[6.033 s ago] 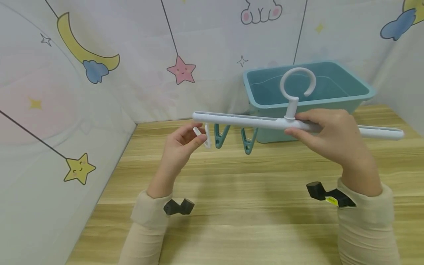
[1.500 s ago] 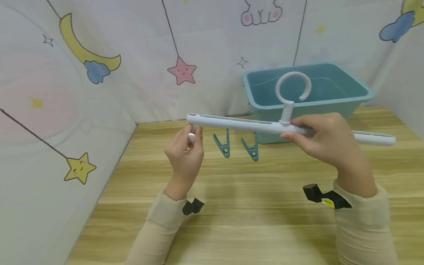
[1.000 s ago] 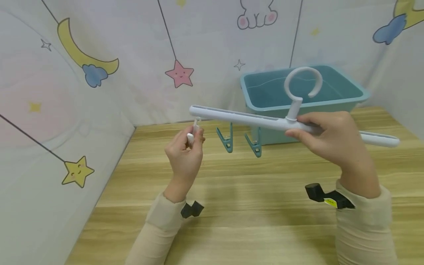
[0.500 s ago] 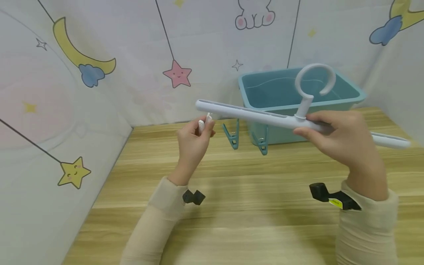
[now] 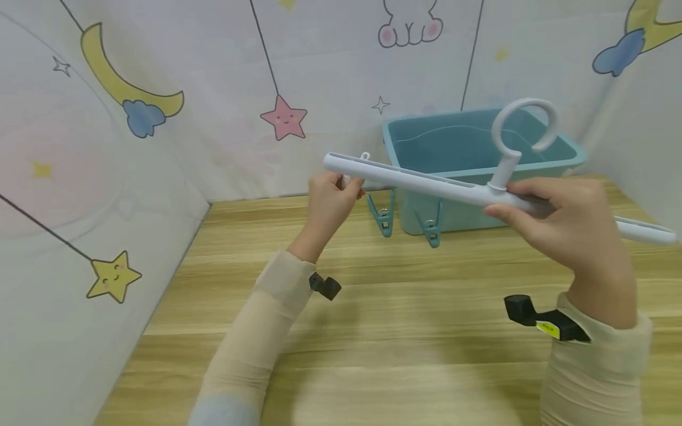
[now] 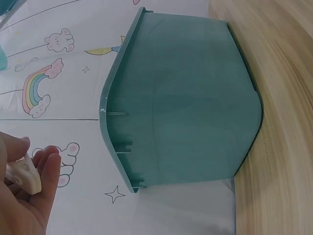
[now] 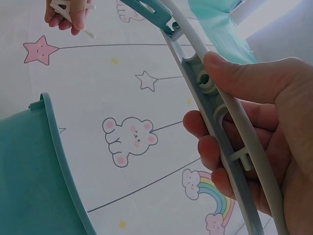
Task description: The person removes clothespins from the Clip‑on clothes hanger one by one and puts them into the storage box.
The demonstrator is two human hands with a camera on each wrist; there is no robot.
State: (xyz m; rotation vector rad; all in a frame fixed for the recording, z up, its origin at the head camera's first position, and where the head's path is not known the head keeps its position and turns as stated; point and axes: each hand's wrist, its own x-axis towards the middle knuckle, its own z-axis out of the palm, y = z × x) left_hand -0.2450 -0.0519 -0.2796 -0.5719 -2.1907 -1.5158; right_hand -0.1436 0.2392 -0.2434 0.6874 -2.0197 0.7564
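My right hand (image 5: 570, 228) grips the white plastic hanger (image 5: 415, 182) just beside its hook (image 5: 533, 106), and its bar slopes down to the right. Two teal clips (image 5: 385, 218) hang beneath the bar's left half. My left hand (image 5: 331, 204) is at the bar's left end and pinches a white clip (image 6: 23, 174) between thumb and fingers. From the head, most of this clip is hidden behind the hand and bar; a small white loop shows above the bar. The right wrist view shows the hollow underside of the hanger and my left hand (image 7: 66, 14) apart from it.
A teal plastic basin (image 5: 453, 216) stands on the wood-grain table (image 5: 373, 331), behind the hanger. A white cloth printed with stars and moons covers the walls at the back and left. Black wrist cameras sit on both cuffs.
The hanger has moved right, its left end rising, and the teal clips have shifted along with it. My left hand has gone up and right with the white clip, now partly behind the bar.
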